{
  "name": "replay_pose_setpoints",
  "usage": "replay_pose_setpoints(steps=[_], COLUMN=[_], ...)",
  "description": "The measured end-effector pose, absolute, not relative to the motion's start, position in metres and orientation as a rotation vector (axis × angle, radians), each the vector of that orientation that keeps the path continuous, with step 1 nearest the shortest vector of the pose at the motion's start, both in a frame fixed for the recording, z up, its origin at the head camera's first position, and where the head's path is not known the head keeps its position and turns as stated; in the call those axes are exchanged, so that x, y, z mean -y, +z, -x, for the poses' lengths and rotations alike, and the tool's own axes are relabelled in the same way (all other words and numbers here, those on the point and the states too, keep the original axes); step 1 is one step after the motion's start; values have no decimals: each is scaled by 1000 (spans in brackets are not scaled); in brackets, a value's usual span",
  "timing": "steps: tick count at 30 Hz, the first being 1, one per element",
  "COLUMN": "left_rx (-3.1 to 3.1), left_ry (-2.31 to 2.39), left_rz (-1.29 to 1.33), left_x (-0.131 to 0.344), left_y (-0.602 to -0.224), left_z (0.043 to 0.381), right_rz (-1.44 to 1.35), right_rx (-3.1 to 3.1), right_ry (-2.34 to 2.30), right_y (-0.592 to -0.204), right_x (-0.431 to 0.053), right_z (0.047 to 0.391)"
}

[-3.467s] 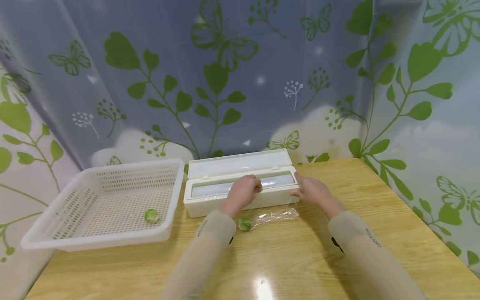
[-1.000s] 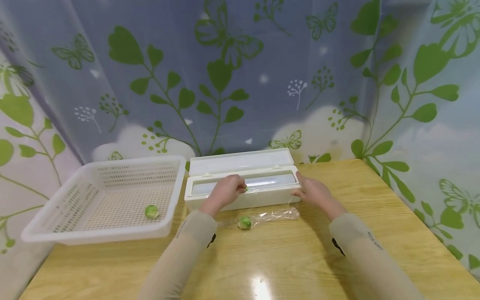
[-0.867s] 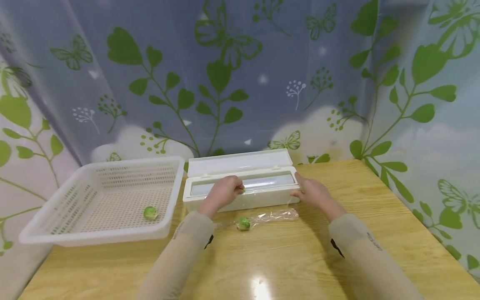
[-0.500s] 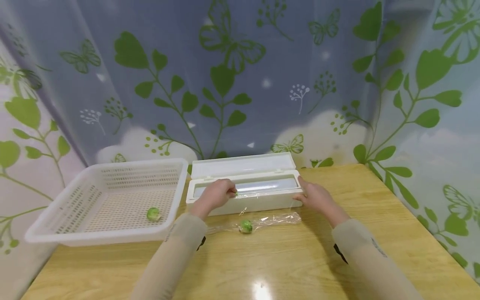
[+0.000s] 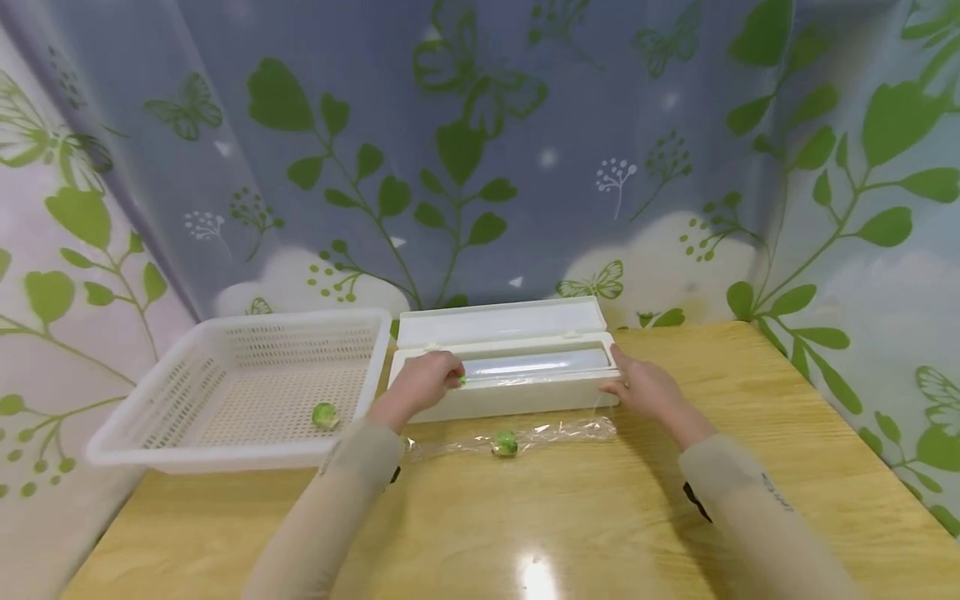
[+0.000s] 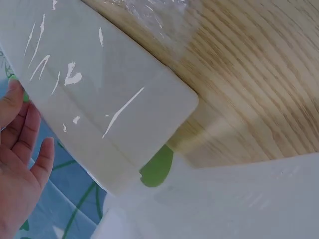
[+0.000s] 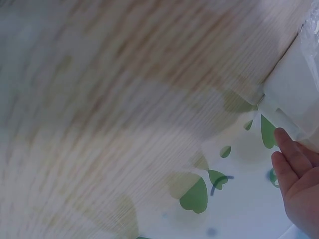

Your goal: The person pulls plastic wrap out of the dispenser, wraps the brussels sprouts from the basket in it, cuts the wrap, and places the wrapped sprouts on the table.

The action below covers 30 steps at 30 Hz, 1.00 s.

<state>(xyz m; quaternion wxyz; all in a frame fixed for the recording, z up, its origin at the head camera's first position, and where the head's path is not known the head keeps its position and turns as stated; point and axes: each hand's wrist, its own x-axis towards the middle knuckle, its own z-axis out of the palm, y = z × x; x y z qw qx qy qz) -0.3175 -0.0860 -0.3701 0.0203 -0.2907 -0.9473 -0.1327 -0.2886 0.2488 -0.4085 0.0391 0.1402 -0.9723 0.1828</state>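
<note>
A long white cling film dispenser [image 5: 517,397] stands on the table with its lid [image 5: 502,322] raised and the film roll [image 5: 536,364] showing inside. My left hand [image 5: 426,382] pinches a small green slide cutter [image 5: 462,380] at the front edge of its opening, toward the left end. My right hand [image 5: 651,390] grips the right end, thumb at the top and fingers lower down. Clear film hangs over the front face, glossy in the left wrist view. In front lies a Brussels sprout [image 5: 506,443] in a crumpled strip of clear film [image 5: 570,430].
To the left stands a white perforated plastic basket [image 5: 225,457] with another Brussels sprout [image 5: 325,416] in it. A patterned curtain [image 5: 480,250] hangs right behind the dispenser. The wooden table [image 5: 600,517] ends at a slanting edge on the right.
My left hand has slid leftward along the dispenser with the green cutter, from the middle toward the left end. The right hand keeps its hold. The head view has shifted slightly.
</note>
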Motion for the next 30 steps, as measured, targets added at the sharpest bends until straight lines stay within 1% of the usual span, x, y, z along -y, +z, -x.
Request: replay_pose_setpoints(steps=[6,18,30], left_rx=[2955,2967,2921], left_ry=[-356,-284,-114], left_rz=[898,894,950], left_x=[88,94,96], left_y=[-368,-365,-362], left_z=[321,317,318], right_rz=[-438,-450,-431], right_rx=[2975,2977,2986], right_ry=[542,547,584], right_y=[-401,-406,-407], right_x=[-254,-252,-249], right_z=[289,289,288])
